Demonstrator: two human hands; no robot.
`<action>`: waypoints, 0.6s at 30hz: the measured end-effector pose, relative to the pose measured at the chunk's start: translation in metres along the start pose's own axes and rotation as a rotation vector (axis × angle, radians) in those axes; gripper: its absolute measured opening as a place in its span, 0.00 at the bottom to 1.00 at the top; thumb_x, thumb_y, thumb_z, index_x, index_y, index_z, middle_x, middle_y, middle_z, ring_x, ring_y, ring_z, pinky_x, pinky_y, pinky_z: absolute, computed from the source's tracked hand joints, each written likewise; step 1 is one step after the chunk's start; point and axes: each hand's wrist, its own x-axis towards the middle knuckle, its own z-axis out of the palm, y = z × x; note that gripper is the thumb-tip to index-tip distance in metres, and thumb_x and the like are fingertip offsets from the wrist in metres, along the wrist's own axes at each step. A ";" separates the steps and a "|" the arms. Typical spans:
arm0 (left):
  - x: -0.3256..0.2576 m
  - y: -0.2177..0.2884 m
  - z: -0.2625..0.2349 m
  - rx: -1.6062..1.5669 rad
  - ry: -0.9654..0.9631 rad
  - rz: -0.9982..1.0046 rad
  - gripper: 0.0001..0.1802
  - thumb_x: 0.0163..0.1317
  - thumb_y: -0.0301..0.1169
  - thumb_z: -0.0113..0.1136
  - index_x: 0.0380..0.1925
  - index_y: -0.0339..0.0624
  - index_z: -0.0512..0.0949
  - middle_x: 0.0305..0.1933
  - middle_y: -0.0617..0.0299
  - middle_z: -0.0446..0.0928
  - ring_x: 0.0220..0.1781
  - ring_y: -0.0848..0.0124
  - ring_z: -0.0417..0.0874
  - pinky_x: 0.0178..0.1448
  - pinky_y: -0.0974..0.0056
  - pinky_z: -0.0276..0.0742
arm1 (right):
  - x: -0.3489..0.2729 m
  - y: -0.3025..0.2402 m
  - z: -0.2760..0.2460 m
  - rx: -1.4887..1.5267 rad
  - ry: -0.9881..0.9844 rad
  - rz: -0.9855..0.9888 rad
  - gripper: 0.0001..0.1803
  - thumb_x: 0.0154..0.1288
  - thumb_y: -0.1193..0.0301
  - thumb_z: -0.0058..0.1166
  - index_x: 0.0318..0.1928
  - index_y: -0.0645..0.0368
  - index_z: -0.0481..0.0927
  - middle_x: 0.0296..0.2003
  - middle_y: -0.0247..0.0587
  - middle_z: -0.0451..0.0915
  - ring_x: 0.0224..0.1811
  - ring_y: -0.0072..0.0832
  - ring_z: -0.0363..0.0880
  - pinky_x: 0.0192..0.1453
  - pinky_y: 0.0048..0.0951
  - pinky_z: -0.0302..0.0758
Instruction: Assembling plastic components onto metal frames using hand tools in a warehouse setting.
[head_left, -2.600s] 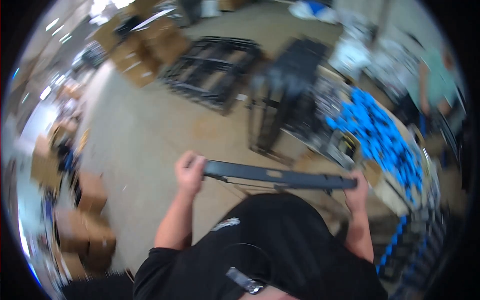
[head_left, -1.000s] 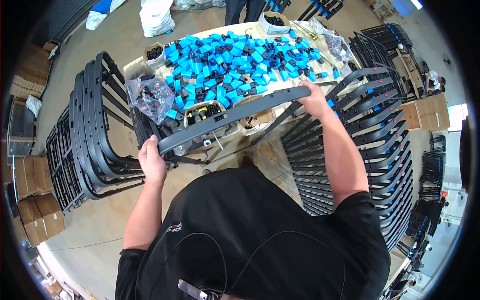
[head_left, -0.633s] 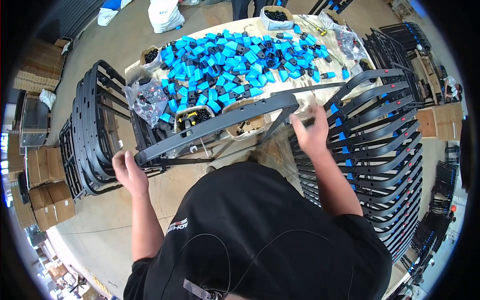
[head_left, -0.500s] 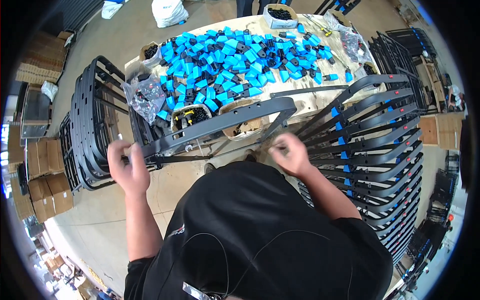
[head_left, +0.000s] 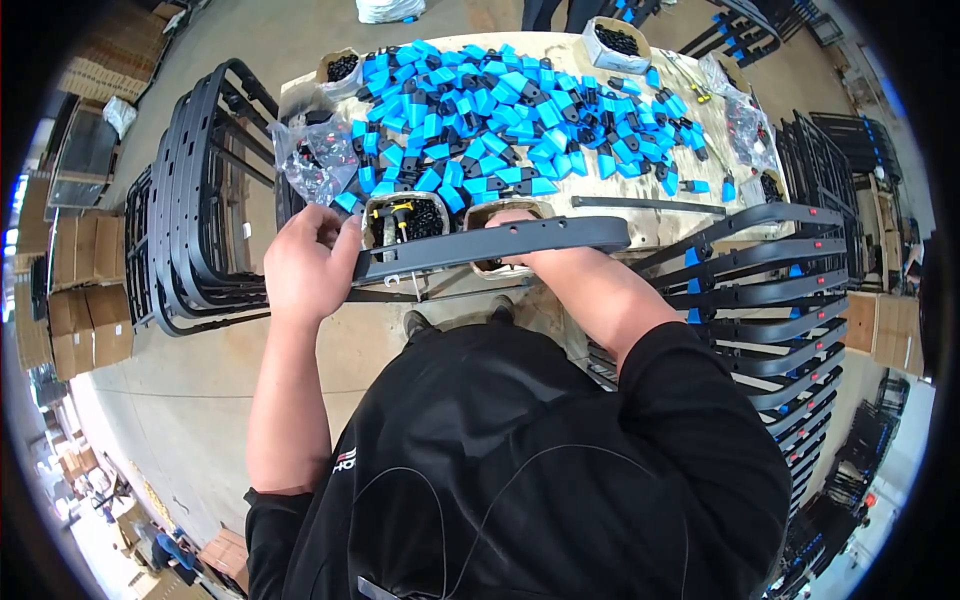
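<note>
Black bar [head_left: 480, 245] lies at twelve o'clock from the shirt [head_left: 540, 440]; the half-curled left hand [head_left: 312, 262] meets its nine-o'clock end (hold unclear), the right hand [head_left: 507, 219] dips beneath it into a box [head_left: 474, 214], grip hidden.

We wear a black shirt [head_left: 560, 510] with short sleeves, the left one [head_left: 272, 535] ending near the elbow at lower left, the right one [head_left: 690, 400] right of centre. A small white-and-red print [head_left: 346, 459] marks the chest. Thin curved lines [head_left: 560, 447], cords or seams, cross the front. A silvery tag [head_left: 376, 589] shows at the bottom edge; dark shoes [head_left: 417, 322] near centre.
</note>
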 end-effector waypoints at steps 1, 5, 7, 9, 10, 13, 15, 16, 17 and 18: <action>0.000 -0.001 0.000 0.001 0.010 0.012 0.17 0.62 0.44 0.66 0.30 0.39 0.81 0.29 0.54 0.81 0.32 0.56 0.83 0.39 0.55 0.77 | -0.001 -0.003 -0.002 -0.020 -0.005 0.007 0.08 0.53 0.68 0.60 0.28 0.59 0.86 0.34 0.53 0.86 0.41 0.52 0.85 0.45 0.47 0.82; 0.001 -0.002 -0.002 0.007 0.012 0.037 0.16 0.63 0.42 0.66 0.31 0.38 0.81 0.29 0.54 0.82 0.31 0.58 0.84 0.39 0.57 0.78 | 0.006 0.006 -0.007 -0.016 -0.180 -0.157 0.10 0.57 0.67 0.58 0.33 0.60 0.86 0.34 0.54 0.86 0.41 0.50 0.86 0.46 0.48 0.82; 0.000 -0.001 -0.004 -0.015 0.035 0.053 0.15 0.62 0.40 0.66 0.29 0.38 0.80 0.27 0.54 0.80 0.31 0.56 0.83 0.38 0.55 0.78 | 0.012 -0.004 -0.017 -0.020 -0.128 -0.163 0.10 0.59 0.67 0.56 0.33 0.60 0.86 0.33 0.54 0.85 0.41 0.49 0.86 0.45 0.48 0.82; 0.002 -0.003 -0.002 -0.016 0.048 0.062 0.15 0.62 0.40 0.66 0.29 0.38 0.80 0.26 0.54 0.80 0.31 0.56 0.83 0.38 0.55 0.78 | 0.018 -0.011 -0.024 -0.030 -0.039 -0.205 0.11 0.61 0.67 0.54 0.30 0.60 0.84 0.32 0.51 0.85 0.39 0.47 0.87 0.44 0.47 0.82; 0.003 -0.003 -0.002 -0.017 0.055 0.081 0.15 0.62 0.40 0.66 0.29 0.38 0.80 0.26 0.54 0.80 0.31 0.56 0.83 0.38 0.55 0.78 | 0.020 -0.012 -0.022 -0.032 -0.040 -0.209 0.11 0.61 0.67 0.54 0.30 0.60 0.84 0.32 0.51 0.85 0.39 0.47 0.87 0.44 0.47 0.82; 0.003 -0.003 -0.004 -0.006 0.026 0.072 0.16 0.62 0.40 0.66 0.29 0.37 0.80 0.26 0.54 0.80 0.30 0.56 0.83 0.37 0.55 0.78 | 0.021 -0.009 -0.011 -0.157 -0.036 -0.318 0.10 0.60 0.65 0.54 0.33 0.55 0.86 0.35 0.49 0.86 0.39 0.45 0.87 0.42 0.44 0.82; 0.003 -0.004 -0.004 0.005 0.017 0.072 0.16 0.62 0.41 0.66 0.29 0.37 0.80 0.26 0.54 0.80 0.30 0.55 0.83 0.37 0.55 0.78 | 0.019 -0.004 -0.008 -0.197 -0.023 -0.341 0.10 0.61 0.65 0.54 0.33 0.54 0.86 0.34 0.48 0.86 0.39 0.44 0.87 0.41 0.44 0.82; 0.003 -0.003 -0.005 0.004 0.021 0.073 0.16 0.62 0.41 0.66 0.29 0.37 0.80 0.26 0.54 0.80 0.30 0.55 0.83 0.37 0.55 0.77 | 0.018 -0.003 -0.006 -0.237 -0.010 -0.361 0.10 0.61 0.65 0.54 0.33 0.54 0.86 0.34 0.47 0.86 0.39 0.43 0.87 0.40 0.43 0.82; 0.003 -0.003 -0.005 0.002 0.025 0.074 0.16 0.62 0.41 0.66 0.29 0.37 0.80 0.26 0.54 0.80 0.30 0.55 0.83 0.36 0.55 0.77 | 0.019 -0.003 -0.004 -0.230 0.038 -0.383 0.09 0.59 0.66 0.55 0.32 0.54 0.87 0.34 0.47 0.87 0.37 0.43 0.88 0.38 0.44 0.82; 0.003 -0.002 -0.004 0.001 0.023 0.077 0.16 0.62 0.41 0.66 0.29 0.37 0.80 0.26 0.54 0.80 0.30 0.55 0.83 0.36 0.55 0.77 | 0.019 -0.003 -0.002 -0.230 0.038 -0.380 0.09 0.59 0.66 0.55 0.32 0.54 0.87 0.34 0.47 0.87 0.37 0.43 0.88 0.38 0.44 0.82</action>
